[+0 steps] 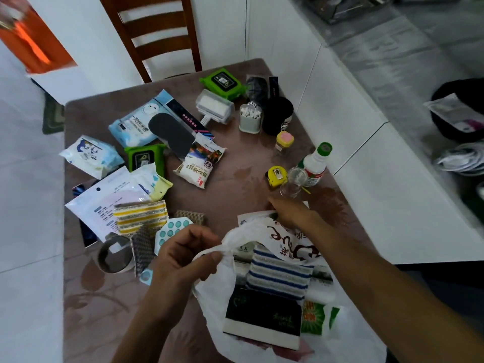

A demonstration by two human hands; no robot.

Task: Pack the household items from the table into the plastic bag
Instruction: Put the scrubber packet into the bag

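Head view, left to right: the left hand (180,254) pinches the twisted handle of the thin white plastic bag (222,292), a limp, slippery film best held by its handles. Soft packets lie on the brown surface (235,158). The right hand (290,210) grips the far rim beside a clear, probably fragile glass (294,182).

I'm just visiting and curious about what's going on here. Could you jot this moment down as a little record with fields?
Activity: packing items into a white plastic bag
Left hand: grips the bag's twisted handle
Right hand: at the bag's far edge; grip unclear
Already in bag: blue striped cloth, dark packet, green packet
Still on table: yellow tape measure, salt bag, cotton swab box, yellow striped cloth
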